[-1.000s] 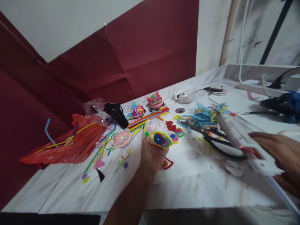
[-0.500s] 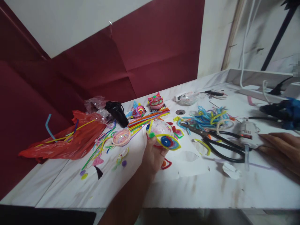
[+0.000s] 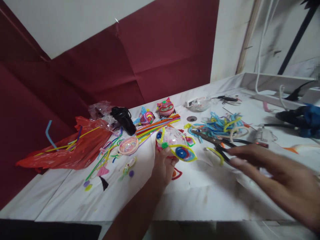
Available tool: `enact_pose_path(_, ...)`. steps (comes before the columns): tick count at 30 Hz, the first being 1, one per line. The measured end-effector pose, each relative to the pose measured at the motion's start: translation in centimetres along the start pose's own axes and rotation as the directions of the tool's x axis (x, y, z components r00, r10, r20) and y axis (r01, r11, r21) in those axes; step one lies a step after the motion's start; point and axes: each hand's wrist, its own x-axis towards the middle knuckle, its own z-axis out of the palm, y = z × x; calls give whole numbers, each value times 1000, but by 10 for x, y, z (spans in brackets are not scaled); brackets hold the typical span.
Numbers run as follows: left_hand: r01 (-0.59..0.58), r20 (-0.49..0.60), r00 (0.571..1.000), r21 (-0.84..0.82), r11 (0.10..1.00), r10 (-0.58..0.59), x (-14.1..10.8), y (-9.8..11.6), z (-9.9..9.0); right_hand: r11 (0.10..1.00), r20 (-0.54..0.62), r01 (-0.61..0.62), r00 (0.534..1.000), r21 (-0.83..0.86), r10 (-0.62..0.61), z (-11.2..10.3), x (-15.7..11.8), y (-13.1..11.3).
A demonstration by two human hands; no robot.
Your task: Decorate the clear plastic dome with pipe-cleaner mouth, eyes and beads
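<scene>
My left hand [image 3: 163, 166] is closed around a rounded clear craft ball [image 3: 173, 136] decorated with eye shapes in yellow, blue and red pipe cleaner. My right hand [image 3: 267, 173] reaches in from the right, slightly blurred. Its thumb and forefinger are apart, with nothing visible held in them, and they hover at or over the black-handled scissors [image 3: 212, 139]; whether they touch the handles I cannot tell. Beside the blades is a bent yellow pipe cleaner [image 3: 218, 156]. Under the left hand a red-edged eye piece [image 3: 177, 173] lies on white paper [image 3: 197, 180].
Tangled blue pipe cleaners [image 3: 217, 123] lie beyond the scissors. A small white box [image 3: 262, 136] sits behind my right hand. Left are a pink bowl-like piece [image 3: 128, 145], a red plastic bag [image 3: 75, 150] and a black object [image 3: 123, 120]. Two finished-looking craft balls [image 3: 166, 108] stand at the back.
My right hand has moved left from beside the white box to the scissors handles. An orange item now shows on the right. The left hand has turned the craft ball slightly.
</scene>
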Motion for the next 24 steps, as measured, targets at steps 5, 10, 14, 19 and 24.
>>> enact_pose_path(5,-26,57,998,66,997,23,-2,0,3,940,195,-137,978,312,78,52,1,-55)
enact_pose_path(10,-14,49,999,64,998,11,-3,1,3,864,209,-204,971,461,118,67,6,-52)
enact_pose_path(14,-16,105,994,40,999,12,-4,1,4,882,173,-188,977,431,123,68,4,-54)
enact_pose_path(19,-29,134,991,34,999,24,-4,1,5,882,106,-165,986,441,131,68,3,-60)
enact_pose_path(24,16,87,996,22,1000,-18,-3,0,5,877,88,-160,987,453,135,70,4,-59)
